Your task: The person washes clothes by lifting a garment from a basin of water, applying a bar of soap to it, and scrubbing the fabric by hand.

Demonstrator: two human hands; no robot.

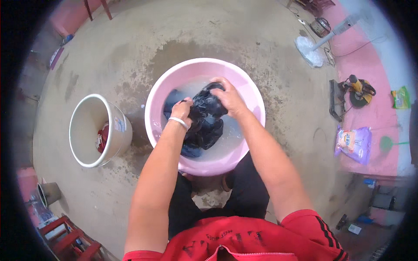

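Note:
A wet black garment [208, 126] is bunched up between my hands over a pink basin [157, 74] of cloudy water. My left hand [183, 111], with a white band at the wrist, grips the cloth on its left side. My right hand [230, 98] is closed round the upper right part of the same cloth. Its lower end hangs into the water. Dark blue cloth [174, 98] lies in the basin beneath and to the left, partly hidden by the black garment and my left hand. What kind of garment the black one is cannot be made out.
Left of the basin stands a white bucket [76, 126] with red cloth [102, 138] inside. A purple bag [355, 143], a yellow power tool [359, 89] and a fan stand [328, 39] are along the right wall. A red wooden chair [67, 239] is at lower left. Wet patches mark the floor.

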